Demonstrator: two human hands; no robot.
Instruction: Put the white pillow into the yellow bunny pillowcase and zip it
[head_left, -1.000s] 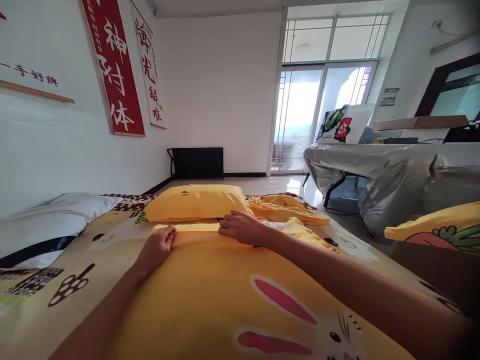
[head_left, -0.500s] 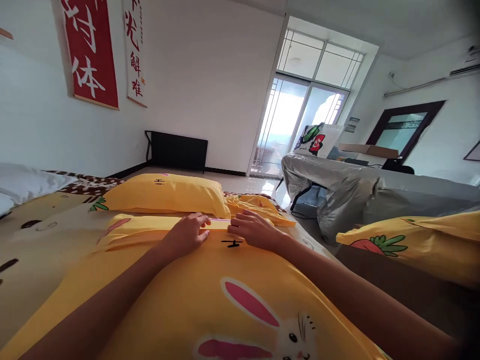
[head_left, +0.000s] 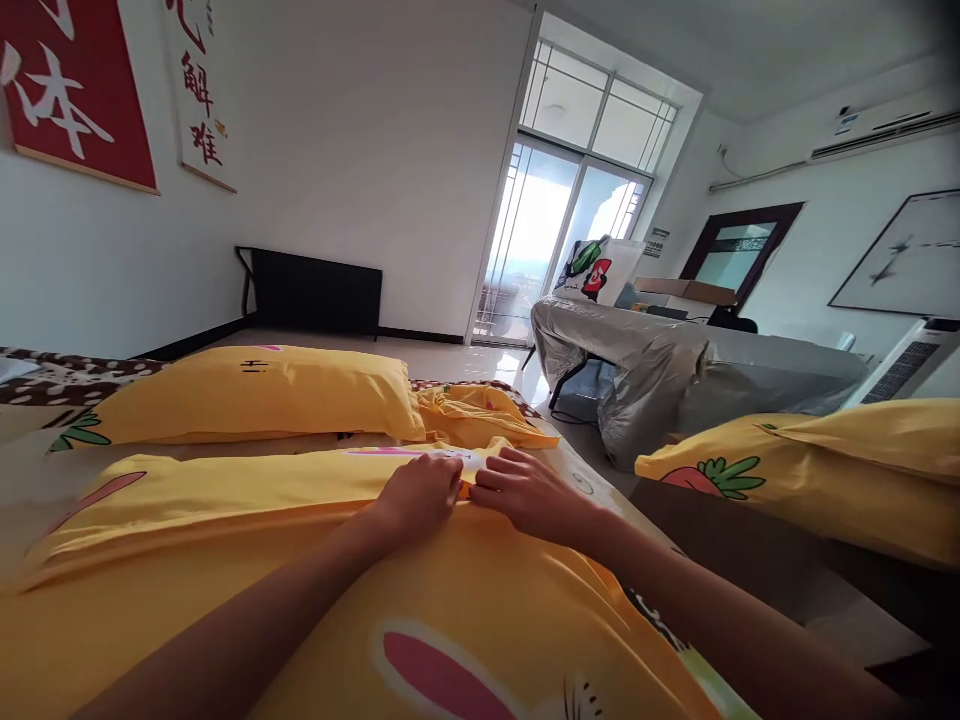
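Observation:
A yellow pillowcase (head_left: 480, 590) with a bunny print spreads over the bed in front of me. Its far edge is folded back into a long flap. My left hand (head_left: 424, 495) has its fingers curled on this edge near the middle. Close beside it, my right hand (head_left: 525, 490) pinches the same edge, the knuckles bent; the fingertips of both hands are partly hidden in the cloth. Just beyond lies a plump yellow pillow (head_left: 277, 395), and to its right a crumpled yellow cloth (head_left: 487, 415).
On the right, another yellow pillow (head_left: 825, 470) with a carrot print rests by a brown cardboard box (head_left: 735, 540). Behind it stands furniture under grey plastic sheeting (head_left: 660, 350), with a printed bag (head_left: 600, 270) on top. A black panel (head_left: 315, 290) leans at the far wall.
My hands have come closer together along the edge, the left one moving right. The folded flap shows wider at left. My view has turned to the right.

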